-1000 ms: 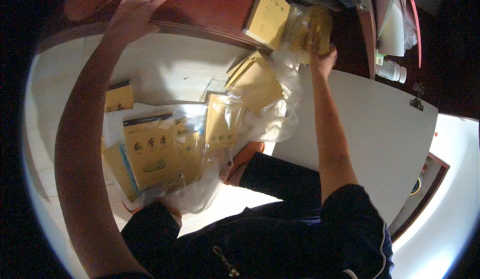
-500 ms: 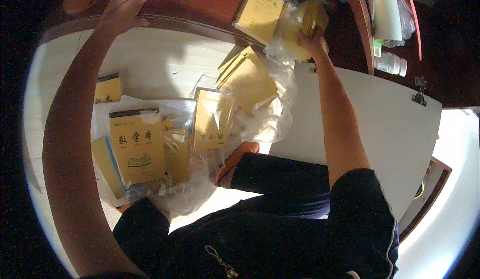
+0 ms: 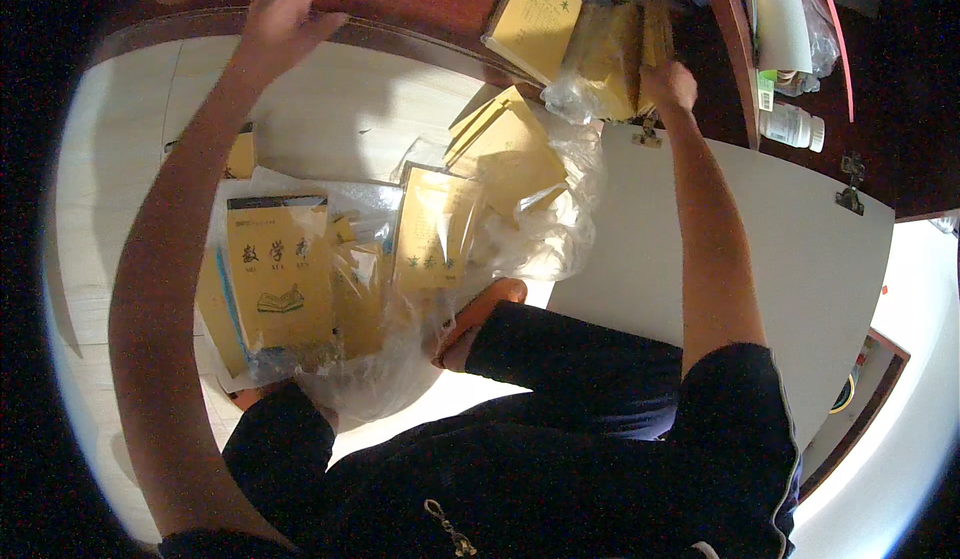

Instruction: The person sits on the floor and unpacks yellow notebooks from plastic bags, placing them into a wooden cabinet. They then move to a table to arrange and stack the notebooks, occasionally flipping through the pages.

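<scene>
At the far right my right hand (image 3: 668, 87) is closed on the edge of a stack of exercise books (image 3: 655, 44), yellow-brown and standing at the shelf. Clear plastic (image 3: 573, 97) lies crumpled beside that stack. Left of it leans another yellow exercise book (image 3: 535, 19) with dark printing on its cover. My left hand (image 3: 290, 24) is held out over dark red wood, fingers apart, with nothing in it. On the floor between my legs, a clear plastic bag (image 3: 385, 384) spreads under and around several exercise books (image 3: 280, 284). Fanned books (image 3: 510, 149) lie farther off.
A large white board (image 3: 740, 229) with metal clips (image 3: 850, 197) on its edge rests to the right. Behind it stand a white bottle (image 3: 792, 127) and papers in a dark red cabinet (image 3: 725, 29). My foot (image 3: 485, 309) is close to the books on the floor.
My right hand has shifted right, and the books at it stand more upright, apart from the plastic. My left hand has moved slightly right and down. The view has shifted a little.
</scene>
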### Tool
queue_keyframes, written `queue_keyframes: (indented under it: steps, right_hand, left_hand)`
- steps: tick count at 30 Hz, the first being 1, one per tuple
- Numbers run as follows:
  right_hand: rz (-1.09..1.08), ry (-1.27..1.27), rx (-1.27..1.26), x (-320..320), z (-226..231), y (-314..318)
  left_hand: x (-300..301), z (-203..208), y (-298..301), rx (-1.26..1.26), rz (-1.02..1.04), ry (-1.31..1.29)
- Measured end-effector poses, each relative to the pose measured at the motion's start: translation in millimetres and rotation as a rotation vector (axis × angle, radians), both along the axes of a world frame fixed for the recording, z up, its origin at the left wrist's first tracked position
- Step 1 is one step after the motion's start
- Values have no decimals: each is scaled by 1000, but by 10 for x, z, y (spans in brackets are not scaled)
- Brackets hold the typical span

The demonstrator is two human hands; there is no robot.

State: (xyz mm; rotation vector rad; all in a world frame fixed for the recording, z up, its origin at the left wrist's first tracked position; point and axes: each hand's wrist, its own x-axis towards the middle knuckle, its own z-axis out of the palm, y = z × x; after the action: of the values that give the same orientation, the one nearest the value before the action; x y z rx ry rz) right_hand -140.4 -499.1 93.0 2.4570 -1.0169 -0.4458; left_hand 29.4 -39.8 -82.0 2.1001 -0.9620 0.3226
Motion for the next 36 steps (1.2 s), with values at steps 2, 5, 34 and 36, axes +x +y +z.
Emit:
queue_keyframes:
  steps: [2, 5, 34, 36]
  right_hand:
    - [94, -57, 6, -66, 247, 131]
    - [216, -73, -73, -277, 704, 537]
    - [-153, -749, 1513, -464, -43, 3009]
    - [-95, -742, 1500, -425, -67, 3036]
  left_hand:
    - [-370, 269, -264, -74, -64, 313]
    - [-920, 698, -784, -351, -433, 973]
    - [-1370, 813, -371, -1277, -45, 1726]
    - [-1332, 767, -331, -1231, 4, 1553]
